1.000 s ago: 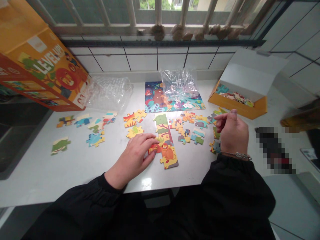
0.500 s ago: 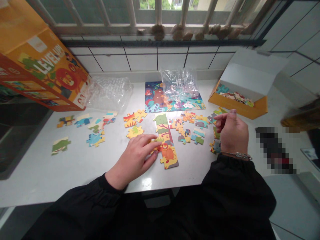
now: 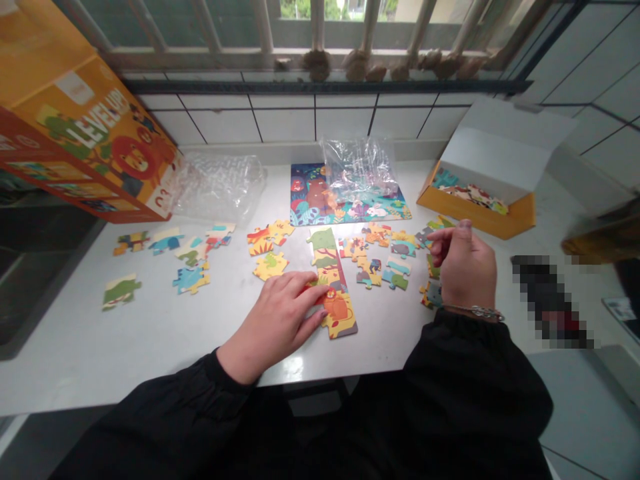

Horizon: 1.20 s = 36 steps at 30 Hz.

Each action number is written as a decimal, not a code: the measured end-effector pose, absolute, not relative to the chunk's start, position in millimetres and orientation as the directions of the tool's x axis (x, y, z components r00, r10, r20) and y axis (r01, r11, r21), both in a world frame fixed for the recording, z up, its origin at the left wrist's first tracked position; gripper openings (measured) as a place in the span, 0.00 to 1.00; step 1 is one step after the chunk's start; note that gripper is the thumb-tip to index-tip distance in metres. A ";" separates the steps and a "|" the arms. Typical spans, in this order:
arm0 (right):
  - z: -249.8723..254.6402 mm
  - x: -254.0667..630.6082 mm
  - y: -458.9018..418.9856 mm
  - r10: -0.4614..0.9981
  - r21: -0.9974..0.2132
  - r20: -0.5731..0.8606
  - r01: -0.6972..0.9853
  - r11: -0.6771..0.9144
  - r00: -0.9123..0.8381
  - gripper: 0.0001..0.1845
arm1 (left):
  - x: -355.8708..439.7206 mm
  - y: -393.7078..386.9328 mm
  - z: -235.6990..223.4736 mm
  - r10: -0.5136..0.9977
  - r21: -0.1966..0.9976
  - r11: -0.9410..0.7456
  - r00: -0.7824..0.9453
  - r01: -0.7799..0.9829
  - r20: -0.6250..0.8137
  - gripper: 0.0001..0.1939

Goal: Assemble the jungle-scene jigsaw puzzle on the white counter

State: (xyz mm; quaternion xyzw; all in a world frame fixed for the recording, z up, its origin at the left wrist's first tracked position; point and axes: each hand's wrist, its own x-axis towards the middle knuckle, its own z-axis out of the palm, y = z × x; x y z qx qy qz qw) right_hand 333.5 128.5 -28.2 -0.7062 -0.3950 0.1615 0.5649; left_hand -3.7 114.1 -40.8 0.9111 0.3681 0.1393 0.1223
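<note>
A puzzle strip [image 3: 339,308] lies joined at centre, the left hand [image 3: 280,317] bent over its left edge, the right hand [image 3: 469,272] loosely curled, both grips unclear, with loose pieces [image 3: 396,275] left and right unattached to it.

Left hand [image 3: 283,317] palm down, right hand [image 3: 469,268] loosely curled

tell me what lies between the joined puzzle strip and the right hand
In the head view, several puzzle pieces lie on the white counter between the joined strip and the right hand.
</note>
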 end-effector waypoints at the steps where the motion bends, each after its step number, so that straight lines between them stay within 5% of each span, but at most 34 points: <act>1: -28.9 333.8 128.5 0.740 -0.927 0.218 0.373 -0.047 0.636 0.42 | -3.8 114.2 -40.5 0.704 0.325 -0.699 0.694 0.637 0.153 0.20; 9: -33.4 336.3 129.3 0.752 -0.931 0.224 0.365 -0.024 0.620 0.42 | -9.1 114.9 -38.0 0.680 0.310 -0.718 0.723 0.623 0.120 0.42; 25: -34.7 338.4 128.3 0.781 -0.930 0.191 0.363 -0.049 0.594 0.41 | -11.1 115.7 -35.3 0.681 0.312 -0.713 0.725 0.627 0.101 0.37; 29: -38.6 338.3 132.4 0.799 -0.777 0.303 0.620 -0.109 0.520 0.38 | -11.6 115.0 -36.1 0.685 0.311 -0.711 0.720 0.631 0.107 0.37; 32: -41.8 323.1 140.4 0.885 -0.587 0.373 0.809 -0.007 0.279 0.35 | -11.8 114.4 -35.0 0.688 0.312 -0.710 0.717 0.631 0.116 0.37; 36: -45.6 285.6 150.4 0.974 -0.513 0.217 0.857 0.054 0.068 0.33 | -12.3 114.2 -34.5 0.688 0.310 -0.711 0.716 0.631 0.121 0.36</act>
